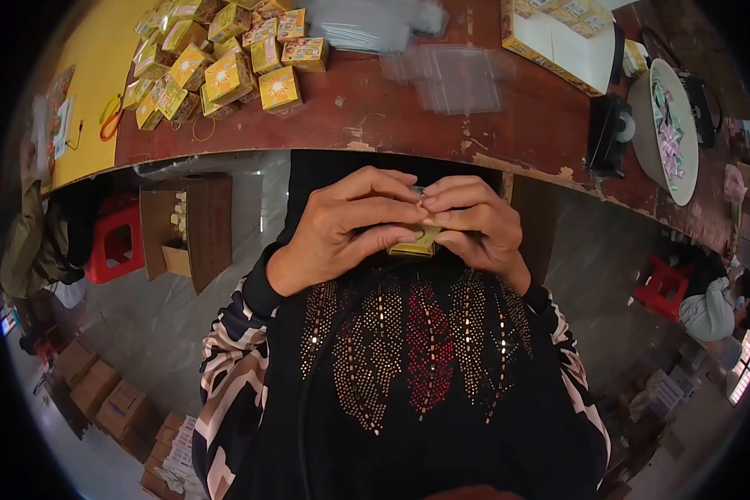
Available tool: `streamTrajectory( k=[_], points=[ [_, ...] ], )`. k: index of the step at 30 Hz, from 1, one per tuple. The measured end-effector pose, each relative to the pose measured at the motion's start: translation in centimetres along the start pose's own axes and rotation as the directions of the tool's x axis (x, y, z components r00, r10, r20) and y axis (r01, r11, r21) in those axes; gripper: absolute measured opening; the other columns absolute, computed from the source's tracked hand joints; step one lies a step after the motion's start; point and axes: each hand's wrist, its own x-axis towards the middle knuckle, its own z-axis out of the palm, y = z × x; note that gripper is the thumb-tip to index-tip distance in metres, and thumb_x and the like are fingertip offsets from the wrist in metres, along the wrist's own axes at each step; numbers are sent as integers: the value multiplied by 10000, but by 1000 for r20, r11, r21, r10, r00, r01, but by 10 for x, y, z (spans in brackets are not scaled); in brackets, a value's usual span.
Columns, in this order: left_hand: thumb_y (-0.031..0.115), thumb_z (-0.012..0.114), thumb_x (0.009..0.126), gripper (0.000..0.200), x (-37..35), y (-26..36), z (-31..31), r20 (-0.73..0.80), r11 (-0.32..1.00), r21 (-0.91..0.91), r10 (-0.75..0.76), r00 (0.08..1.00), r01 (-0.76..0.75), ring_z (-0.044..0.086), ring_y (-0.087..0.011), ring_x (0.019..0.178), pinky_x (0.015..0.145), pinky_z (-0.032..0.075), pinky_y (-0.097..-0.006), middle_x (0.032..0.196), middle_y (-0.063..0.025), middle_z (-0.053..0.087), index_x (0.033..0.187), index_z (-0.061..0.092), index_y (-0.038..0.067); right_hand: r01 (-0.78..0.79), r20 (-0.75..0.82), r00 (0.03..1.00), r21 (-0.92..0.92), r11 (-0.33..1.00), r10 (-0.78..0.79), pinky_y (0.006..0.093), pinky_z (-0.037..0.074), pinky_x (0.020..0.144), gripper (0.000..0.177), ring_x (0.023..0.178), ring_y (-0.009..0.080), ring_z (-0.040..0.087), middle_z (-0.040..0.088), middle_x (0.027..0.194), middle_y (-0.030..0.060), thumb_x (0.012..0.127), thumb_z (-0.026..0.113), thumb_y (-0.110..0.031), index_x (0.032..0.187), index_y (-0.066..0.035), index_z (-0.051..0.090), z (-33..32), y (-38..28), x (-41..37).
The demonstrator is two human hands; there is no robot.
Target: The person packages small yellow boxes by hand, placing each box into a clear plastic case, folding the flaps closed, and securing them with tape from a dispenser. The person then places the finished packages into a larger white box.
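A small yellow box [418, 247] sits between my two hands, close to my chest and just in front of the table edge. My left hand [350, 218] has its fingers bent over the box's left side, its thumb below. From the other side, my right hand [477, 221] closes on the box with curled fingers and thumb. The fingertips of both hands meet at its top, where something small and pale shows; I cannot make out what it is. Fingers cover most of the box.
Many small yellow boxes [227, 77] are heaped on the red-brown table [358, 108]. Clear plastic sleeves [457, 79] lie mid-table. To the right are an open carton [550, 52], a black tape dispenser [610, 133] and a bowl [682, 179] of wrapped pieces. Red stools [112, 242] and people flank me.
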Motion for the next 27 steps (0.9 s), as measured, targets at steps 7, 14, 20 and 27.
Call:
streamTrajectory(
  k=[7,14,20,27],
  points=[
    [-69,694,836,257,-5,-3,6,35,913,-252,-324,945,322,605,-220,1135,961,497,-327,1386,-150,517,1074,718,26,5,8,1000,-428,904,-2,393,546,872,284,1060,335,643,645,1178,149,820,778,-152,1051,-23,676,-34,-30,3],
    [-52,706,849,205,8,-5,11,1,819,-462,-383,924,340,555,-194,1162,967,485,-322,1396,-144,515,1040,709,21,-669,-870,460,-211,712,175,252,485,734,238,896,85,617,681,1165,70,940,674,-223,1045,-13,713,-223,-8,-63],
    [-50,715,843,206,23,-3,15,-4,876,-395,-303,953,277,552,-196,1161,956,494,-313,1388,-141,511,1035,708,26,-791,-715,427,0,611,554,208,405,626,256,753,44,542,695,1064,41,903,719,-247,943,5,735,-257,11,-68],
    [-55,713,846,195,23,-1,18,27,849,-422,-337,941,317,552,-190,1158,945,498,-308,1374,-136,514,1028,703,15,-720,-679,419,157,676,603,196,375,613,128,711,30,507,651,1227,70,870,743,-153,876,-26,728,-257,21,-69]
  ],
)
